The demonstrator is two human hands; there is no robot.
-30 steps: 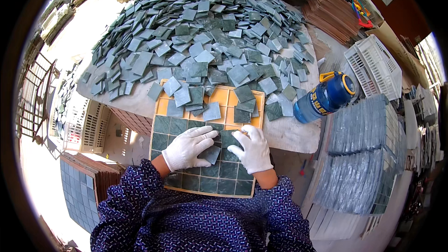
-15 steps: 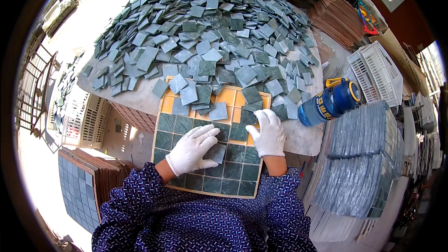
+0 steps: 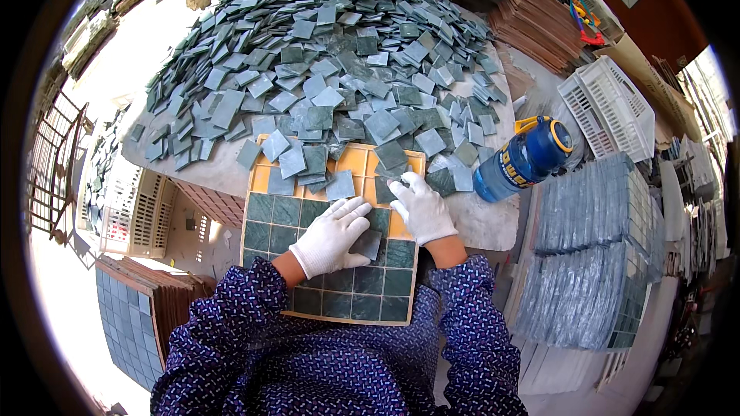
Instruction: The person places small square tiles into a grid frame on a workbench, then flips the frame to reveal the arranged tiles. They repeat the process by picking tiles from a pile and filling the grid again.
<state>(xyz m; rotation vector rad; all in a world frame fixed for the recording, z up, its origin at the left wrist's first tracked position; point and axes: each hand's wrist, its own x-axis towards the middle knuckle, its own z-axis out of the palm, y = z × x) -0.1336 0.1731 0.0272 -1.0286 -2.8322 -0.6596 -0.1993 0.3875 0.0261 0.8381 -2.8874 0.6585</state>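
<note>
A shallow frame (image 3: 409, 293) with an orange base and light dividing strips lies before me, its lower rows filled with square dark green stone tiles (image 3: 337, 305). My left hand (image 3: 330, 240), in a white glove, rests palm down over it with fingers stretched. A loose grey tile (image 3: 368, 245) is tucked between its thumb and fingers, partly hidden by the palm. My right hand (image 3: 424, 212), also gloved, bends its fingertips onto a dark tile (image 3: 384, 189) over the upper right orange cells. Several loose tiles (image 3: 292, 162) lie across the frame's far edge.
Beyond the frame a big heap of stone tiles (image 3: 308, 54) covers the pale tabletop (image 3: 482, 219). On the right stand a blue bottle (image 3: 505, 169), a white crate (image 3: 609, 108) and wrapped tile stacks (image 3: 578, 254). Tile sheets (image 3: 123, 308) are stacked at the left, beside another crate (image 3: 135, 212).
My left hand has slid right across the frame, with the grey tile moving along. My right hand has shifted slightly left with the dark tile at its fingertips. The whole view has moved a little.
</note>
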